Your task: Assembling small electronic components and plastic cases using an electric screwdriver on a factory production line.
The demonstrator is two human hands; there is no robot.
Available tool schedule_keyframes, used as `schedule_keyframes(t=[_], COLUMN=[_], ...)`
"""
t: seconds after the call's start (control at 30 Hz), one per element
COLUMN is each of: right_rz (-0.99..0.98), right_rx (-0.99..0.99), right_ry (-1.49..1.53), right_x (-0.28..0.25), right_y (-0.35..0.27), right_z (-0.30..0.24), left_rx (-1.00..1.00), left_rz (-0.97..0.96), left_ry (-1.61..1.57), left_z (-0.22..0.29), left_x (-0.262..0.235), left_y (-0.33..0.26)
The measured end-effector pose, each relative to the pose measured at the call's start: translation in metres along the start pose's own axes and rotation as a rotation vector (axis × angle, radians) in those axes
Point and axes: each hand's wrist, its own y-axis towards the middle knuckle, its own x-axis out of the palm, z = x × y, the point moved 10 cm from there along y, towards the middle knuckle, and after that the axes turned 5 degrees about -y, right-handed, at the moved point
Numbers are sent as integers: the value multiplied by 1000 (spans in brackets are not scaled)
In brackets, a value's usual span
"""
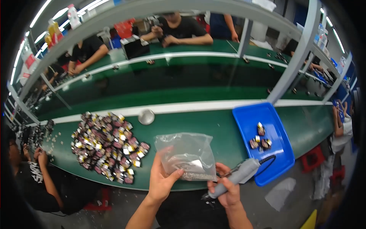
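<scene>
So the left hand is pinching a clear plastic bag, thumb in front, fingers behind; there's a bunch of tiny silvery metal bits along its bottom. Right hand is curled round a grey cylindrical power screwdriver, tip toward 8 o'clock; can't tell if its fingertips touch the bag too. I'd call this the getting-at-the-small-bits step, tool kept in hand. Next move IMO calls for keeping the bag steady so nothing spills. From the left hand, a round silvery metal dish sits near 11 o'clock, a heap of small black-and-brown parts at 10. Blue rectangular plastic tray with three similar parts: 1 o'clock from the right hand.
</scene>
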Motion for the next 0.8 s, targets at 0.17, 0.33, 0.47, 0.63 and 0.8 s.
schedule_keyframes(t=[0.17,0.33,0.47,0.63,0.8], right_rz=[179,510,571,578,554], right_rx=[-44,-213,-295,-200,-139], right_ry=[-174,-313,-448,-545,-540], right_x=[-15,-57,-55,-40,-38], right_y=[-45,-57,-53,-36,-39], right_z=[6,-24,-54,-66,-63], left_rx=[-264,-347,-544,-668,-225], left_rz=[-40,-99,-188,-179,-226], left_ry=[-185,-227,-410,-341,585], left_z=[-75,-114,-120,-118,-76], left_x=[28,56,79,66,47], left_y=[-35,-46,-51,-62,-46])
